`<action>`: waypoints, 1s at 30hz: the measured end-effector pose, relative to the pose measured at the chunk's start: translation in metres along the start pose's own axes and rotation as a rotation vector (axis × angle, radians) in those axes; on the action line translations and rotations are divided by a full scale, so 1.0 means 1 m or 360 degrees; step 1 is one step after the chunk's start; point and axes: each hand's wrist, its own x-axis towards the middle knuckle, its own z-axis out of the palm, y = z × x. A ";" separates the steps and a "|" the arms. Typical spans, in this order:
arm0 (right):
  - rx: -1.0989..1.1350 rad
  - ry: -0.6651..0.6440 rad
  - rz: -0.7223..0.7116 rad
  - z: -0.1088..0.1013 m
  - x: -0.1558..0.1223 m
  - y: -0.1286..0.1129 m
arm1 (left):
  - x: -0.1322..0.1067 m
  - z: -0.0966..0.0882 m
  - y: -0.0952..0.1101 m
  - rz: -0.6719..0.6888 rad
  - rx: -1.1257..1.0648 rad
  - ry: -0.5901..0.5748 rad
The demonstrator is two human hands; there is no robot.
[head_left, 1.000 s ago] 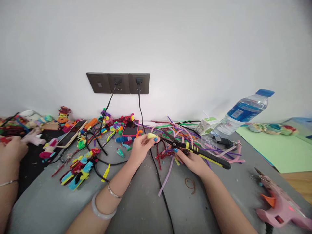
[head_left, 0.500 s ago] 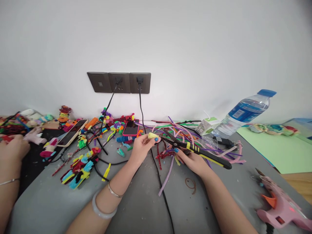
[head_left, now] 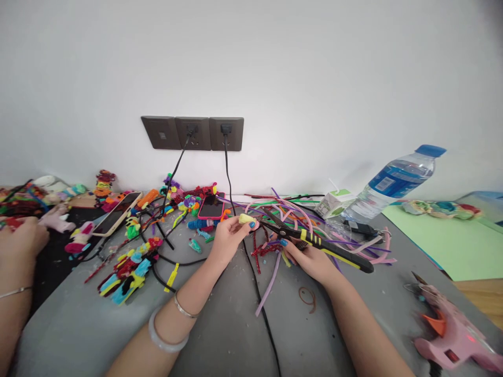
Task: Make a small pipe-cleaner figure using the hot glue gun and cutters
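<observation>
Between the fingertips of my left hand (head_left: 228, 238) is a small fuzzy piece of pipe cleaner (head_left: 245, 218), pale yellow with some pink at its end. My right hand (head_left: 311, 260) is wrapped around black-and-yellow pliers (head_left: 334, 250), whose jaws point left toward that piece. Whether the jaws touch it I cannot tell. My right fingers are partly hidden below the handles. Red tinsel stems (head_left: 262, 251) and a lilac pipe cleaner (head_left: 271, 287) lie beneath the pliers.
A pink hot glue gun (head_left: 451, 332) rests at the right front. Behind it stand a tilted water bottle (head_left: 396, 183) and a drink carton (head_left: 334, 203). A black cable (head_left: 255, 283) crosses the grey table. Pipe-cleaner figures (head_left: 131, 275) and another person's hand (head_left: 21, 243) are at left.
Both my hands, the pliers and the yellow piece stay almost in place. At the left, the other person's hand has shifted slightly.
</observation>
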 end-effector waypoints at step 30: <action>-0.0005 -0.0007 -0.0007 -0.002 -0.001 -0.002 | -0.002 0.000 0.002 0.0041 0.0032 -0.0030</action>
